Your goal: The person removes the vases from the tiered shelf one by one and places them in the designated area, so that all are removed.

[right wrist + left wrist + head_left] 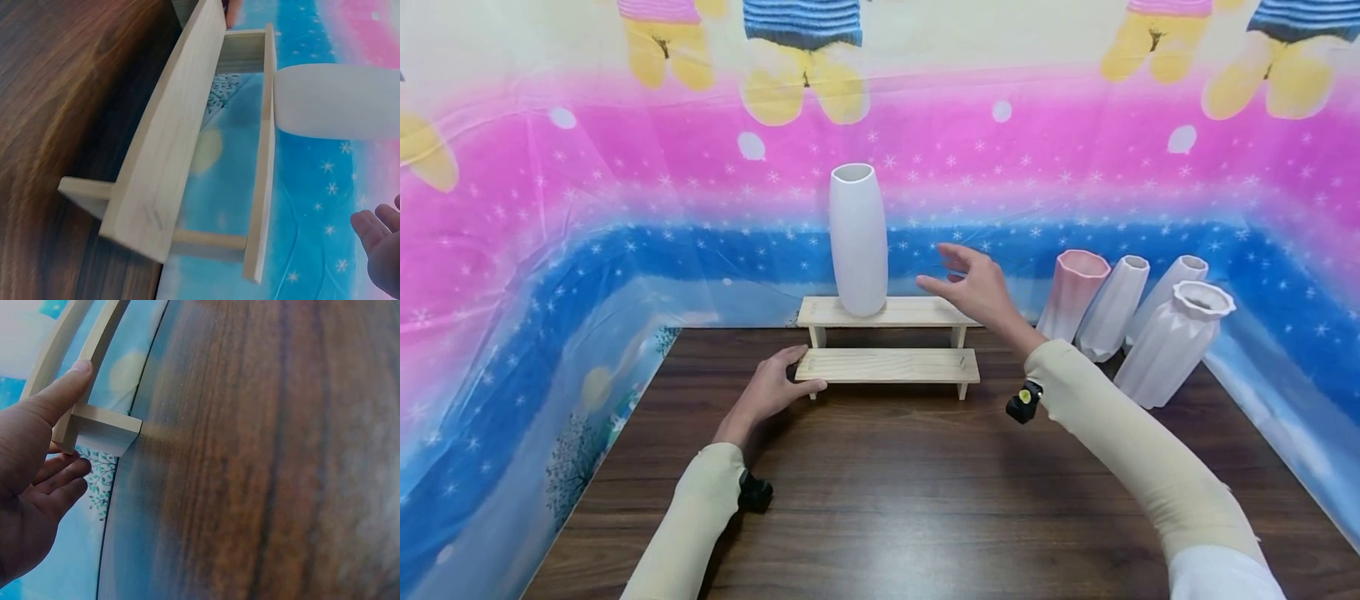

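Note:
A two-tier wooden stand [887,365] is on the table, seen also in the right wrist view as a pale wooden stand [156,144]. On its upper tier, left of middle, a tall white vase [859,242] stands upright. My left hand [771,387] holds the lower tier's left end, thumb along the front edge and fingers at the side; the left wrist view shows this hand [37,469] closer. To the right of the vase, my right hand [973,287] hovers above the stand's right end. Its fingers are spread and slightly bent, apart from the vase and holding nothing.
At the table's right back are a pink-and-white vase [1075,292], a slim white vase [1112,308], another white vase [1180,279] behind, and a ribbed white vase [1172,350] with a flared rim. A printed cloth [925,142] hangs around the dark wooden table [910,492].

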Tool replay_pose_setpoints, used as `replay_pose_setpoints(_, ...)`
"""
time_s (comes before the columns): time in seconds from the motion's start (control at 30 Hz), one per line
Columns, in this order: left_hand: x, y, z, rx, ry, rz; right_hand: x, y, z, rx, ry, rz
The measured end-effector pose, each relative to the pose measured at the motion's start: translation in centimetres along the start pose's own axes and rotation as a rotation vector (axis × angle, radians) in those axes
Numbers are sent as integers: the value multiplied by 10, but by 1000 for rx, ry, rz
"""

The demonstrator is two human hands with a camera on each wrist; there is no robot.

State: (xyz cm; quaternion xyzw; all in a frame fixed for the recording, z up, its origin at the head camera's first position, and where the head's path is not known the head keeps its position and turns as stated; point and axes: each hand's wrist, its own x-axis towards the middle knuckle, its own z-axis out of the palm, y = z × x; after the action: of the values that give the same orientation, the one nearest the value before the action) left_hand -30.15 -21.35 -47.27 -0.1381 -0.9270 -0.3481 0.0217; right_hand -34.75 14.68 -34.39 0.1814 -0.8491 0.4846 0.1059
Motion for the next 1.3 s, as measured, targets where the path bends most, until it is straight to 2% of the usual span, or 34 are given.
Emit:
replay_pose_setpoints(0.2,1,0,0,6,-3,5,14,-9,11,-4,-5,-4)
replay_pose_setpoints(0.5,-1,-2,1,4,-1,6,38,-23,27,15,-54,-4)
replay_pose_setpoints(0.8,0,-1,1,5,2,10,51,-37,40,35,-85,-29)
replay_pose_setpoints(1.13,0,1,1,-3,1,7,61,-43,59,68,-80,-33)
replay_pose_setpoints(1.3,-1,0,1,-2,4,7,66,-45,68,75,-50,-26)
